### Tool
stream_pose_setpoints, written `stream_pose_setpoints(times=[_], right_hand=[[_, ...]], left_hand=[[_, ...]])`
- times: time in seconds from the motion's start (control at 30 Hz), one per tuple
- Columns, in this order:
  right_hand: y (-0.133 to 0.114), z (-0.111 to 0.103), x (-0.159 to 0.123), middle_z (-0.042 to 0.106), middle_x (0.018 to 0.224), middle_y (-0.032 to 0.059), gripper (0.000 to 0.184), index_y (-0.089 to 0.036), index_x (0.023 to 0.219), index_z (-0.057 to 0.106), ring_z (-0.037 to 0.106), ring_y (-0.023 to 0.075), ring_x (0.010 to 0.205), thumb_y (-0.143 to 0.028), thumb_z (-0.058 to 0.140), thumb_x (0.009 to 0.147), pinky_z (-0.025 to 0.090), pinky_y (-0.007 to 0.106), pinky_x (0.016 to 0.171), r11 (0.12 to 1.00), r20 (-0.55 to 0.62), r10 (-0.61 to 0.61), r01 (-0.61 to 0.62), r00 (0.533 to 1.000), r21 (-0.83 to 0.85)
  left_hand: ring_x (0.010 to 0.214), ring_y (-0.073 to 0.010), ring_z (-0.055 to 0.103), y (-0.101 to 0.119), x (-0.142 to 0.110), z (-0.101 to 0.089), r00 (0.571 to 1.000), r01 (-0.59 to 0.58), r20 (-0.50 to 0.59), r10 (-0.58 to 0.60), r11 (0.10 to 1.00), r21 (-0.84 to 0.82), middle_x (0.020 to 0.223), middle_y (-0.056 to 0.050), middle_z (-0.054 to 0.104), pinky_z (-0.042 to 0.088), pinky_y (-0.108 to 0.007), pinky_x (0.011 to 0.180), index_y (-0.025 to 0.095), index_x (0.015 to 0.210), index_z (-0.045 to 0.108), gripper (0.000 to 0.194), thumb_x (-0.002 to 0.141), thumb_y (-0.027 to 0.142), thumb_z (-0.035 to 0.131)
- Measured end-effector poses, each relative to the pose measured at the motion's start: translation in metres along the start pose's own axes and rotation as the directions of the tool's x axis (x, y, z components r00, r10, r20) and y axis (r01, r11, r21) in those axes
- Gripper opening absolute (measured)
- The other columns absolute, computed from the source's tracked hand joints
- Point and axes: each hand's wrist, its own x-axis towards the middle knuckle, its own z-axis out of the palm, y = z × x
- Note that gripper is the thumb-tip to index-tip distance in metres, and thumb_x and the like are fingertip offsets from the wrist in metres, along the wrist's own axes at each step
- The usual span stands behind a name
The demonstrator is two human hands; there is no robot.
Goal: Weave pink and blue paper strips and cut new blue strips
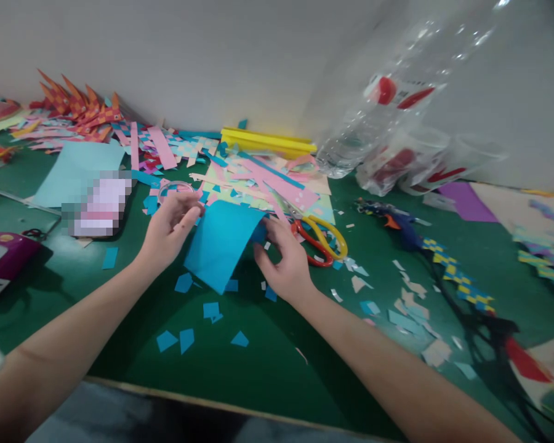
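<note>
A sheet of blue paper (pixel 224 243) is tilted above the green table, bent along its right side. My right hand (pixel 286 258) grips that right edge, with some fingertips hidden behind the sheet. My left hand (pixel 173 227) is beside the sheet's upper left edge, its fingers loosely curled and the thumb apart, with nothing visible between them. Scissors (pixel 325 240) with red and yellow handles lie just beyond my right hand, blades over paper scraps. A roll of clear tape (pixel 178 189) lies behind my left hand. Small blue paper pieces (pixel 211 311) are scattered below the sheet.
A phone (pixel 102 206) with a blurred screen lies left, partly over light blue paper (pixel 80 166). A purple device (pixel 7 261) sits at the left edge. Plastic bottles (pixel 388 98) and cups (pixel 457 160) stand back right. Folded orange paper pieces (pixel 80 104) are back left.
</note>
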Motion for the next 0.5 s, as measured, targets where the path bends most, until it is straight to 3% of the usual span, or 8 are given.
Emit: stream_pose_setpoints(times=[0.1,0.2,0.37,0.5], right_hand=[[-0.0003,0.0003,0.0028,0.067,0.113,0.0099,0.031,-0.020,0.112,0.059,0.065,0.0243,0.103,-0.030,0.057,0.083,0.055,0.045,0.088,0.949,0.004,0.196,-0.191,0.981,0.249],[0.0003,0.0002,0.0057,0.070,0.108,0.0068,0.030,-0.021,0.108,0.062,0.065,0.0221,0.103,-0.030,0.063,0.079,0.052,0.043,0.093,0.870,0.027,0.317,-0.302,0.948,0.389],[0.0044,0.0009,0.0050,0.072,0.105,0.0056,0.032,-0.023,0.103,0.066,0.066,0.0248,0.099,-0.037,0.069,0.074,0.055,0.046,0.086,0.785,0.127,0.412,-0.423,0.902,0.454],[-0.0024,-0.0025,0.0063,0.071,0.106,0.0065,0.031,-0.022,0.102,0.068,0.066,0.0248,0.099,-0.040,0.066,0.077,0.055,0.044,0.083,0.828,0.137,0.418,-0.439,0.898,0.348]], left_hand=[[0.083,-0.0155,0.064,0.0026,-0.0024,0.0005,0.999,0.043,0.002,-0.043,0.997,0.058,0.087,-0.004,0.066,0.052,-0.028,0.076,0.018,0.098,0.061,0.020,0.093,0.033,0.050],[0.080,-0.0156,0.064,-0.0001,-0.0018,-0.0004,0.996,0.082,-0.032,-0.080,0.996,0.042,0.083,-0.003,0.065,0.052,-0.031,0.078,0.017,0.097,0.061,0.023,0.094,0.033,0.045],[0.079,-0.0155,0.065,-0.0030,0.0011,-0.0005,0.984,0.170,0.033,-0.174,0.980,0.106,0.087,-0.004,0.067,0.052,-0.029,0.074,0.017,0.099,0.062,0.019,0.090,0.027,0.049],[0.086,-0.0192,0.067,-0.0006,0.0000,0.0015,0.971,0.185,0.135,-0.199,0.977,0.110,0.090,-0.006,0.070,0.054,-0.033,0.081,0.017,0.098,0.067,0.029,0.092,0.037,0.047]])
